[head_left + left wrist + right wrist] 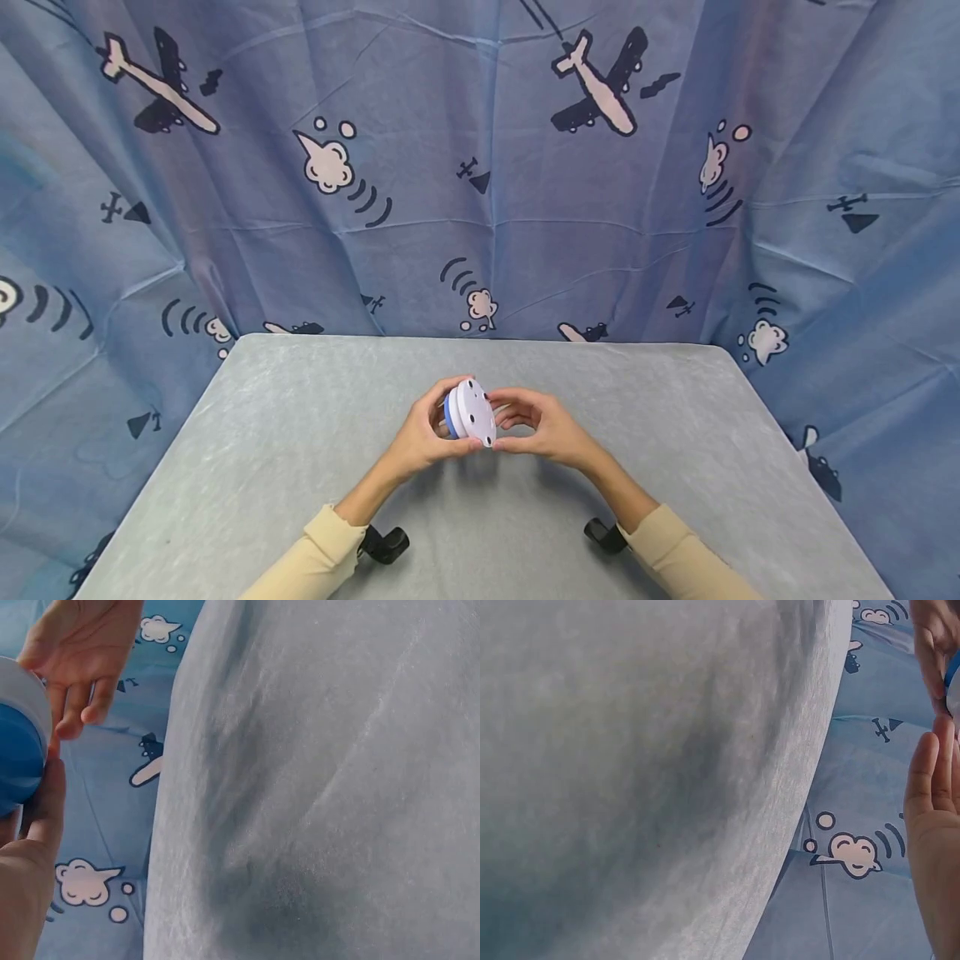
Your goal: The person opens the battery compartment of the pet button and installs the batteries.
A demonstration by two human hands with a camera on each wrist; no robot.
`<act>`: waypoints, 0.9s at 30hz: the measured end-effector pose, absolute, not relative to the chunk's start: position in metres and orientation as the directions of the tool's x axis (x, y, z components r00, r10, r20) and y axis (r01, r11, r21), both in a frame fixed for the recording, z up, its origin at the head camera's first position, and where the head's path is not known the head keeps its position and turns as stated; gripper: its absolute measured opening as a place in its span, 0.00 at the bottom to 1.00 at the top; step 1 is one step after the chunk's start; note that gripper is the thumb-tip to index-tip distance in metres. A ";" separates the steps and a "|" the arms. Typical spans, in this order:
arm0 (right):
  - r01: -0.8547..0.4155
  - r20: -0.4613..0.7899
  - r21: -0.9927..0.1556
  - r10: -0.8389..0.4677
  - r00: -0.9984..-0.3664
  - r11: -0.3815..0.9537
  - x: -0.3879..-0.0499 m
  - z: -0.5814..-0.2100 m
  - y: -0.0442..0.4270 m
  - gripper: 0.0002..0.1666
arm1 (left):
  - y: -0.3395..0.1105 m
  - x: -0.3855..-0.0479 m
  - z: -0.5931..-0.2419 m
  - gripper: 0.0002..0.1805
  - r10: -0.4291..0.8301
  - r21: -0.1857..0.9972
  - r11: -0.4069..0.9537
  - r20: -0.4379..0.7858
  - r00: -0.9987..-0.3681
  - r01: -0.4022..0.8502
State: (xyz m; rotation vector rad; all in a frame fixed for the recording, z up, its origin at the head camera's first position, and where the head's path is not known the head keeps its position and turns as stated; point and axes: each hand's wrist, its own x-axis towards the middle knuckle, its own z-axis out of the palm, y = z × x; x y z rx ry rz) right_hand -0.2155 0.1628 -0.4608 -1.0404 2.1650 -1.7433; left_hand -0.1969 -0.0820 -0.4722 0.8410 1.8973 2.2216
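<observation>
A round white-and-blue object (pixel 474 412) is held above the table, its white face with several dark spots turned to the right. Its exact kind I cannot tell. My left hand (pixel 426 432) grips it from the left, thumb at the lower edge and fingers at the upper edge. On the other side my right hand (pixel 547 427) holds the rim between thumb and forefinger, the remaining fingers loosely bent. In the left wrist view the blue side (pixel 19 757) shows at the left edge, partly cut off. Only a sliver of the object (pixel 953 686) appears in the right wrist view.
A grey cloth-covered table (pixel 300 433) lies under both hands. Behind and beside it hangs a blue curtain (pixel 420 167) printed with planes and clouds. Black wrist mounts (pixel 386 546) sit below the forearms, near the table surface.
</observation>
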 end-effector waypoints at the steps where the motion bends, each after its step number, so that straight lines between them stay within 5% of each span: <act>1: -0.406 0.281 -0.911 -0.606 -0.744 0.076 -0.215 -0.460 0.162 0.41 | -0.082 -0.197 -0.472 0.46 0.419 0.938 -0.215 0.339 -0.842 0.271; 9: -0.519 0.338 -0.842 -0.607 -0.719 0.145 -0.216 -0.450 0.155 0.57 | -0.077 -0.199 -0.476 0.45 0.461 0.948 -0.169 0.318 -0.829 0.270; 27: -0.547 0.341 -0.827 -0.660 -0.670 0.129 -0.217 -0.451 0.157 0.53 | -0.077 -0.195 -0.487 0.48 0.467 0.944 -0.198 0.328 -0.821 0.265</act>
